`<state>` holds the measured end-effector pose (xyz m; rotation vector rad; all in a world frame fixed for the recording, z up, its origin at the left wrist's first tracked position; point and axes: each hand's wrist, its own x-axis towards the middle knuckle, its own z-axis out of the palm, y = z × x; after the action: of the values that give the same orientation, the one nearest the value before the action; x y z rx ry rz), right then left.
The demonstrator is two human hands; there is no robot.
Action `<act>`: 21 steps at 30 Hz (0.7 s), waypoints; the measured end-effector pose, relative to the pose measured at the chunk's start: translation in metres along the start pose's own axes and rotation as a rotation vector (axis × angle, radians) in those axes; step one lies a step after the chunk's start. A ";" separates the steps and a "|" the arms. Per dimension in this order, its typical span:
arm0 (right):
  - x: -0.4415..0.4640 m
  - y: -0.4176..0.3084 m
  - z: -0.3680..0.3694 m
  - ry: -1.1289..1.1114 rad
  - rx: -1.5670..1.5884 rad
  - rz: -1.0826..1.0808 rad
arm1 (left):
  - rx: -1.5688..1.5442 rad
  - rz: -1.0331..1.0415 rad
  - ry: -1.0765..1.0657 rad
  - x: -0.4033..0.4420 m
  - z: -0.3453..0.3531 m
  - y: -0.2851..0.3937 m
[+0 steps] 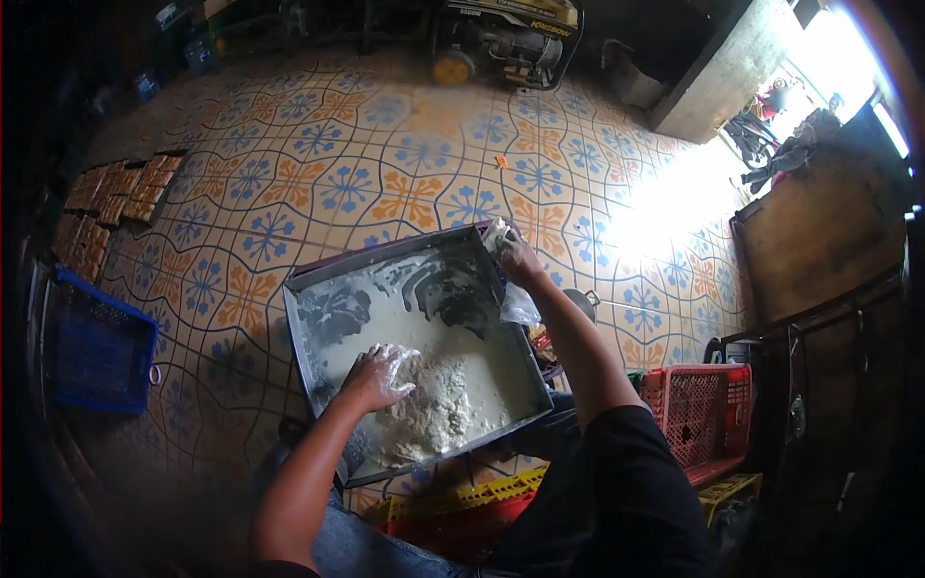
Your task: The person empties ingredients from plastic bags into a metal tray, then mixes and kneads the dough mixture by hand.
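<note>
Toward the tray's near edge, the loosely cupped left hand touches the mix, best folded inward. At the far-right corner, the right hand's grip is unclear.

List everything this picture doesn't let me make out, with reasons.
All in the head view:
What lies under the left hand in the tray: covered by that hand.
Whether the right hand grips anything: its fingers hide it.
Top of the generator: cut by the upper edge.

Dough in tray, generator beyond
</note>
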<state>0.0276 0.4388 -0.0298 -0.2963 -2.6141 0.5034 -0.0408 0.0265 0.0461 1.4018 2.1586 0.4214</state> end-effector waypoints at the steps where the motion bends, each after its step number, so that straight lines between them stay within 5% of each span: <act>1: 0.003 0.003 -0.002 -0.103 -0.036 -0.088 | 0.005 -0.001 0.008 0.000 0.001 -0.001; 4: 0.014 0.002 -0.007 -0.188 0.420 0.288 | 0.006 0.000 0.012 0.000 0.007 -0.004; 9: 0.014 -0.070 -0.062 -0.135 0.252 0.129 | 0.021 -0.083 -0.054 -0.004 0.018 -0.021; 10: 0.007 -0.073 -0.049 -0.148 0.654 0.283 | -0.017 -0.081 -0.053 -0.006 0.020 -0.028; 12: -0.015 -0.082 -0.027 -0.194 0.727 0.253 | -0.094 -0.065 -0.046 -0.007 0.030 -0.042; 13: -0.032 -0.103 -0.023 -0.223 0.398 0.058 | -0.085 -0.077 -0.009 -0.006 0.037 -0.047; 17: -0.095 -0.153 0.015 -0.741 0.282 0.101 | -0.122 -0.118 0.039 -0.008 0.060 -0.048; 20: -0.130 -0.173 0.059 -0.626 0.360 0.059 | -0.206 -0.132 -0.014 -0.010 0.064 -0.032; 21: -0.134 -0.188 0.065 -0.560 0.134 0.021 | -0.210 -0.146 -0.014 -0.012 0.071 -0.030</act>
<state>0.0907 0.2095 -0.0618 -0.1527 -3.0920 0.8701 -0.0184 0.0018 -0.0240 1.1218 2.1198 0.5632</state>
